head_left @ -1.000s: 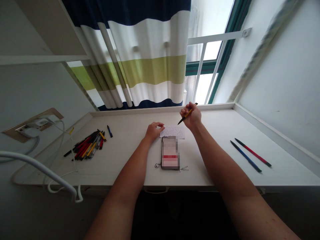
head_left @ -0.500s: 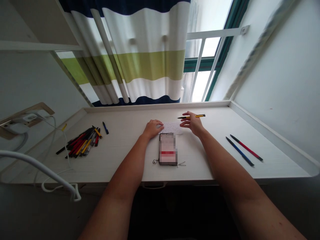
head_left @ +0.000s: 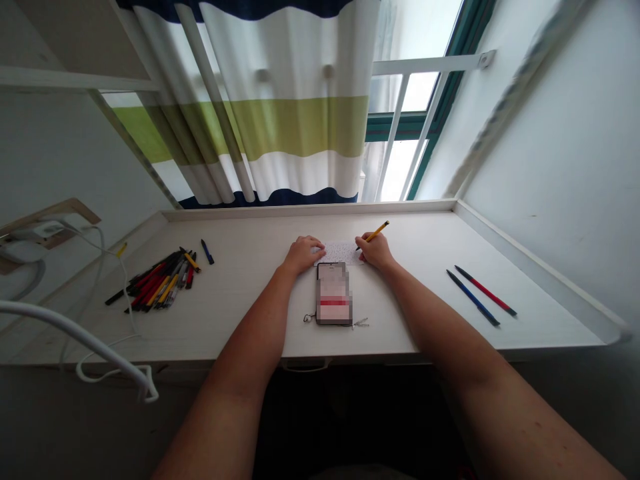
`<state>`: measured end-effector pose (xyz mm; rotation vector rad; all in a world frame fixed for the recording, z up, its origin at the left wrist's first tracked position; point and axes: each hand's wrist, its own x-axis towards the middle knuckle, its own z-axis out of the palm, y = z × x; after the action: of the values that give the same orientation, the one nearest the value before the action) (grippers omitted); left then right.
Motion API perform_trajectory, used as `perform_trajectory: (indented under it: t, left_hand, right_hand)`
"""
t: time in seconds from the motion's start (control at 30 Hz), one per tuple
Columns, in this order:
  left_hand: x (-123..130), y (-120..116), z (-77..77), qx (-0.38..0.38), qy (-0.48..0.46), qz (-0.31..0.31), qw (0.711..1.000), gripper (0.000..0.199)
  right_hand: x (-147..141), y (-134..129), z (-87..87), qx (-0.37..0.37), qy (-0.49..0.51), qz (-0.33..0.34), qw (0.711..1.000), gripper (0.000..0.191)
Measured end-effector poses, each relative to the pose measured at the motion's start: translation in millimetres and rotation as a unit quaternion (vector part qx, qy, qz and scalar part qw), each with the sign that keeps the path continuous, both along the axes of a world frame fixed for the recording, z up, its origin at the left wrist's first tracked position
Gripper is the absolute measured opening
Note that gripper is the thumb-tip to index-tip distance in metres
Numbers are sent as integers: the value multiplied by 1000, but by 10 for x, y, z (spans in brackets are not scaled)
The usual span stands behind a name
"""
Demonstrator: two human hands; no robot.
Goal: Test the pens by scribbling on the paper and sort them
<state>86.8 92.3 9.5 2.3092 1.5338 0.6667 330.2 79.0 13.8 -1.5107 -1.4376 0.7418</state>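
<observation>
Two hands apart | left hand (head_left: 303, 255) resting curved on a thin sheet of paper (head_left: 341, 252) covered in small writing | right hand (head_left: 375, 250) pinching a slim yellow pen (head_left: 374, 232), tip at the sheet's edge | sheet on the smooth pale counter (head_left: 240, 233), just above a flat, blurred phone (head_left: 333, 293) | loose heap of plastic pens (head_left: 157, 283) far left, two slim pens (head_left: 480, 293) far right

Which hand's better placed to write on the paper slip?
Probably the right hand: it grips the yellow pen, tip at the edge of the paper slip. The left hand holds nothing and rests its fingers on the slip.
</observation>
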Motion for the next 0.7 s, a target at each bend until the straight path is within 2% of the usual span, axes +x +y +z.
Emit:
perform_trajectory:
  t: [0.4,0.5,0.57,0.6,0.7]
  left_hand:
    - [9,-1,-12,-4,3,6,1000,25]
    - [4,1,-13,0,0,1,1000,26]
    - [3,4,-10,0,1,-1,1000,26]
    - [3,7,-10,-1,2,0,1000,26]
    - [3,17,-15,1,3,-2,1000,26]
  right_hand:
    - [1,18,-20,2,3,6,1000,25]
    - [37,25,22,42,22,-19,999,29]
    - [66,5,103,70,71,-34,994,20]
    - [77,-15,157,77,105,-33,991,23]
    - [82,-94,320,88,203,-13,975,67]
